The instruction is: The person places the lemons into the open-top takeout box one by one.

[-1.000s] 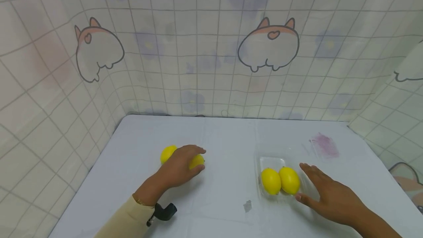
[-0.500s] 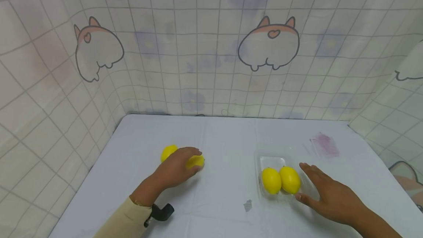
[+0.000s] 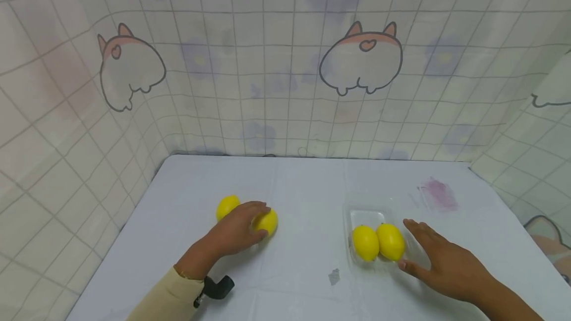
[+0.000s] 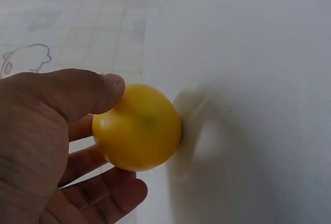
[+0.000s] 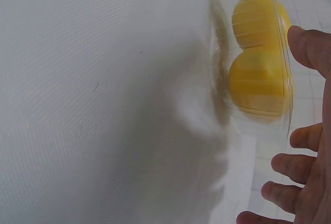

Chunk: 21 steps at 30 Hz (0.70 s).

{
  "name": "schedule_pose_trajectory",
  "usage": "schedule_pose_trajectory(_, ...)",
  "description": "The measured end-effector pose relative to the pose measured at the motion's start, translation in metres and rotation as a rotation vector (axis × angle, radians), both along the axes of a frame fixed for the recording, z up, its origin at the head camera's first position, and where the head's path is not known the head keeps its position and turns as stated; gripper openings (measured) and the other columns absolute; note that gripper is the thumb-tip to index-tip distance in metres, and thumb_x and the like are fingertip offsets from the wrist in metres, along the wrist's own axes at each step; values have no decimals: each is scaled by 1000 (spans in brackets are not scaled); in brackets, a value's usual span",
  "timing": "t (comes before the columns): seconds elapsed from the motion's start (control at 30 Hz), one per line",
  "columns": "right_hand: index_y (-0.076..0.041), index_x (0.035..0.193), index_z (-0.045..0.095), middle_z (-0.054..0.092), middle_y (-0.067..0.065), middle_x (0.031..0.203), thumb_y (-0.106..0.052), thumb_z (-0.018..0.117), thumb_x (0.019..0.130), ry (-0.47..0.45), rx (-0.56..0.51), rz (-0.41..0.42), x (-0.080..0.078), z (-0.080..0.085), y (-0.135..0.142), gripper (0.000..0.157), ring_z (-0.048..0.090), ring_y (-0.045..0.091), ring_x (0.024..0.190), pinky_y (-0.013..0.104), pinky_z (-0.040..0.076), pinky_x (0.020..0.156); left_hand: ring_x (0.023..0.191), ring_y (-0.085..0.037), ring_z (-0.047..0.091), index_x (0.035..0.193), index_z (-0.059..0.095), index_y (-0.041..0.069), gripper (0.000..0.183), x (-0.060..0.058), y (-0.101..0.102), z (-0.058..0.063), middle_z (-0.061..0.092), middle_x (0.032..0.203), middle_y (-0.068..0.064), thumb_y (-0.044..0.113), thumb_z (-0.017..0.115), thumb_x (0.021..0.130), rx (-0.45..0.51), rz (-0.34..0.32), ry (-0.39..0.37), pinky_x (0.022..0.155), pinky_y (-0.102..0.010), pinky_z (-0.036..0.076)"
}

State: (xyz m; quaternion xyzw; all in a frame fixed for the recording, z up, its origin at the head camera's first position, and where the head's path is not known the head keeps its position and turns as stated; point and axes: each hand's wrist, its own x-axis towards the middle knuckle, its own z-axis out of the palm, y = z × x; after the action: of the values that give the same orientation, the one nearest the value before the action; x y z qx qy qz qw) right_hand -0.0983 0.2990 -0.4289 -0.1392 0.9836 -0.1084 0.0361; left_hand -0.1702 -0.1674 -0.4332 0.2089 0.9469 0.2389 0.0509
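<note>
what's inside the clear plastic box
The clear plastic box holds a lemon and, beside it, a second lemon, both toward the near end. Bare bottom shows at the far end; whatever lies directly beneath the fruit is covered.

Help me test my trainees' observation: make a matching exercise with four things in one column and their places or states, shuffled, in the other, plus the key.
Things
1. Clear container
2. Pink patch
3. Left grip
4. Right grip

Places or states
A. Beside the container, holding nothing
B. Near the far right corner of the table
C. Has two lemons inside
D. Curled round a single lemon

Pairs: 1-C; 2-B; 3-D; 4-A
</note>
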Motion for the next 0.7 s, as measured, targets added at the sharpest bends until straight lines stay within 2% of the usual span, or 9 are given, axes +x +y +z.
schedule_pose_trajectory(0.23, -12, 159, 35, 42, 22, 156, -76, 56, 89, 3, 0, 2, 0, -1, 0, 98, 51, 47, 132, 63, 56, 77, 137, -26, 50, 143, 60, 11, 60, 1, -1, 1, 57, 146, -5, 25, 82, 88, 15, -26, -11, 115, -47, 38)
schedule_pose_trajectory(0.37, -11, 159, 35, 42, 22, 156, -77, 56, 89, 0, 2, 1, 0, -1, 0, 98, 51, 47, 131, 62, 56, 76, 136, -26, 50, 143, 59, 10, 62, 1, -2, -2, 58, 144, -5, 23, 83, 87, 37, -40, 7, 115, -46, 38)
schedule_pose_trajectory(0.5, -12, 159, 35, 42, 22, 156, -77, 56, 89, -6, -1, 0, -1, -1, 0, 99, 52, 48, 131, 63, 56, 77, 136, -25, 50, 142, 59, 11, 63, 0, -2, -7, 58, 144, -4, 25, 85, 86, 50, -32, 20, 115, -45, 38)
schedule_pose_trajectory(0.7, -12, 160, 34, 42, 22, 157, -78, 55, 88, -14, -3, -4, -1, -4, 0, 99, 52, 48, 131, 64, 56, 77, 136, -25, 50, 142, 59, 13, 64, -1, 2, -11, 57, 145, -3, 27, 86, 85, 54, -14, 0, 114, -47, 39)
